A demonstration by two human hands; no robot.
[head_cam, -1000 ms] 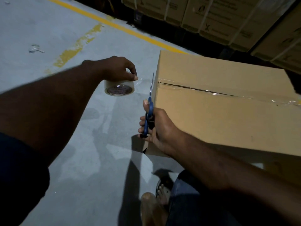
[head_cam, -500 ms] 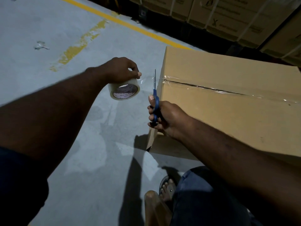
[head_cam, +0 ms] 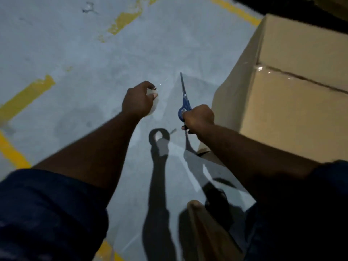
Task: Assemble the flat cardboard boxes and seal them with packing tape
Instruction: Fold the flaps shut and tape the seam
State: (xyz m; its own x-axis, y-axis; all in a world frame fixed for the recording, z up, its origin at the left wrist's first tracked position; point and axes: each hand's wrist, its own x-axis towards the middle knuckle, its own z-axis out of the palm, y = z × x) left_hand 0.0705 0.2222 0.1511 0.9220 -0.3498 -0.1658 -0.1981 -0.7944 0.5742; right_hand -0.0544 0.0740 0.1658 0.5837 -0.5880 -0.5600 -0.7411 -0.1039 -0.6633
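Centre of frame: a tape roll (head_cam: 154, 107) is gripped in the left hand (head_cam: 137, 100). Only a pale edge of the roll is seen past the curled fingers.

Just right of centre: scissors (head_cam: 185, 102) with blue handles are clenched in the right hand (head_cam: 198, 117), with the blades pointed toward the top of the frame. The two hands are held near each other, not touching.

A clear strip of tape seems to be stretched from the roll toward the blades. This is uncertain, as only faint glints are caught through the blur.

Right of frame: a cardboard box (head_cam: 282, 113) is stood on the floor (head_cam: 75, 63), just beside the right hand. Its top seam (head_cam: 305, 79) is covered with shiny clear tape.

The grey floor is marked with yellow lines (head_cam: 24, 95) at the left and top.
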